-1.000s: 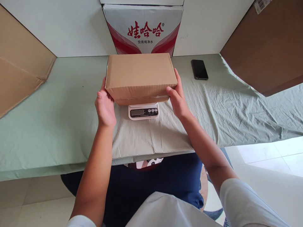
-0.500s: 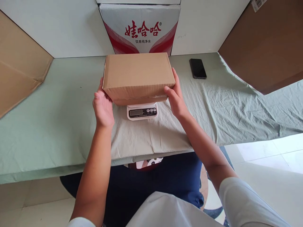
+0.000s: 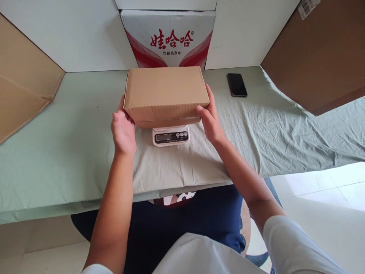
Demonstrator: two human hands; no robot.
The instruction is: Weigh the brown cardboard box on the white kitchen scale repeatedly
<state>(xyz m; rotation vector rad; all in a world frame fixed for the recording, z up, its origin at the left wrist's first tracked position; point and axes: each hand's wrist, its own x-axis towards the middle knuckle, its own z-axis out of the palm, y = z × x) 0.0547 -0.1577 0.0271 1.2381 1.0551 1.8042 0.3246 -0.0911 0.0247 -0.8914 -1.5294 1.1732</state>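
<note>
Plainly, the cardboard box [image 3: 167, 87] lies between the hands [image 3: 124, 134] [image 3: 211, 125], touching both.

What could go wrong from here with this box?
The box overhangs the visible part of the scale on both sides, so it might tip if released off-centre. The left hand and right hand touch it, which could skew a reading. The display looks blank; the scale may be off.

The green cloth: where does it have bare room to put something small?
Free: the cloth between the left cardboard and the left hand; also, though wrinkled, the cloth right of the right hand, below the phone. Crowded: the middle, where both hands hold the box over the scale.
</note>
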